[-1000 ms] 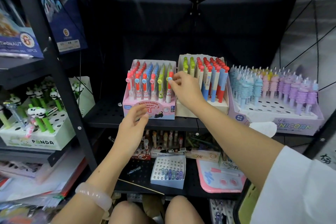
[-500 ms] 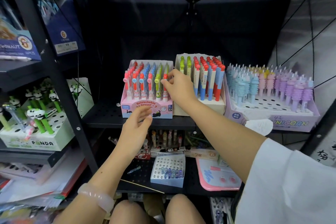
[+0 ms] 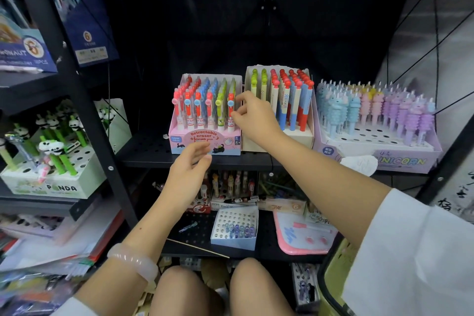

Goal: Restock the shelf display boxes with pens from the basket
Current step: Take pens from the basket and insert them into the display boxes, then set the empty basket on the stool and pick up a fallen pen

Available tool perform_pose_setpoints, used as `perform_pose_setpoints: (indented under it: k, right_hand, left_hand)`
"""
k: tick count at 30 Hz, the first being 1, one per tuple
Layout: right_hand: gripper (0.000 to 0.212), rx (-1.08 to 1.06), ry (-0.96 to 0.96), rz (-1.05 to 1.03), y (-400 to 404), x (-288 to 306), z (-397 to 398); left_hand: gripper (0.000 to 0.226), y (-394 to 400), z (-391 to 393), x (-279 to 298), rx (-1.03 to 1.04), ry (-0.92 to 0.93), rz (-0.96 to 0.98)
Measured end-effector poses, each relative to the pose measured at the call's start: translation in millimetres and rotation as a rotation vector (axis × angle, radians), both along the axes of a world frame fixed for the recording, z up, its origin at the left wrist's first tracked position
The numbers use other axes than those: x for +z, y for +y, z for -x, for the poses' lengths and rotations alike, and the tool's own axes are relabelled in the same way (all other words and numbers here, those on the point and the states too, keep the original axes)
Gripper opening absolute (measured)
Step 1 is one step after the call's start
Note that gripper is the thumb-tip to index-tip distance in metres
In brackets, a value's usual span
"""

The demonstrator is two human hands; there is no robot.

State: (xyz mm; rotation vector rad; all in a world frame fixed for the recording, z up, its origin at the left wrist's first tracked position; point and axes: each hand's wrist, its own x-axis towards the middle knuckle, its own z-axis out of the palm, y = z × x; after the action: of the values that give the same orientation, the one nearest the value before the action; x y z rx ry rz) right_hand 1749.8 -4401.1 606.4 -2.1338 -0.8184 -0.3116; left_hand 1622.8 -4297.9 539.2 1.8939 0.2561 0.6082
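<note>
The red pen (image 3: 231, 115) stands upright at the right end of the front row of the pink display box (image 3: 205, 145), which sits on the black shelf (image 3: 148, 146). My right hand (image 3: 252, 117) reaches over the box's right edge, thumb and forefinger pinching that pen. My left hand (image 3: 188, 172) hovers just in front of the box's printed face, fingers relaxed and slightly apart, holding nothing. Right of the pink box, touching it, stands a cream box (image 3: 278, 140) of red-capped and green-capped pens, then a lilac unicorn box (image 3: 400, 161). A panda pen box (image 3: 51, 185) sits on the left rack.
</note>
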Motion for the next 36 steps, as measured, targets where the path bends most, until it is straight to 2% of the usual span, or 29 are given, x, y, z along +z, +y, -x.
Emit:
perform_pose_setpoints:
  k: [8,14,18,22,27,33,36]
  right_hand:
    - [0.033,0.118,0.017,0.118,-51.8,-6.4,18.3]
    - [0.032,0.093,0.079,0.208,-78.9,-19.2,22.0]
    - [0.031,0.070,0.076,0.205,-75.0,-16.0,10.9]
    - [0.028,0.049,0.065,0.143,-68.6,-6.0,-1.4]
    - [0.029,0.039,0.144,0.206,-71.5,3.6,-19.4]
    - [0.031,0.041,0.369,0.256,-89.5,27.1,-17.3]
    - [0.030,-0.026,0.468,0.197,-99.7,34.8,-3.5]
  left_hand:
    - [0.027,-12.5,12.6,1.1,-0.074,0.043,-0.051]
    - [0.033,-10.3,14.5,7.6,-0.105,0.063,-0.112]
    - [0.031,-3.6,-3.8,7.7,-0.161,0.011,-0.092]
    - [0.027,0.0,-38.2,18.6,-0.325,-0.025,-0.095]
    - [0.032,3.5,-86.4,48.1,-0.615,-0.036,-0.086]
    - [0.029,-2.9,-115.2,71.6,-0.810,0.166,-0.157]
    - [0.030,-6.4,-116.3,80.9,-0.850,0.263,-0.202]
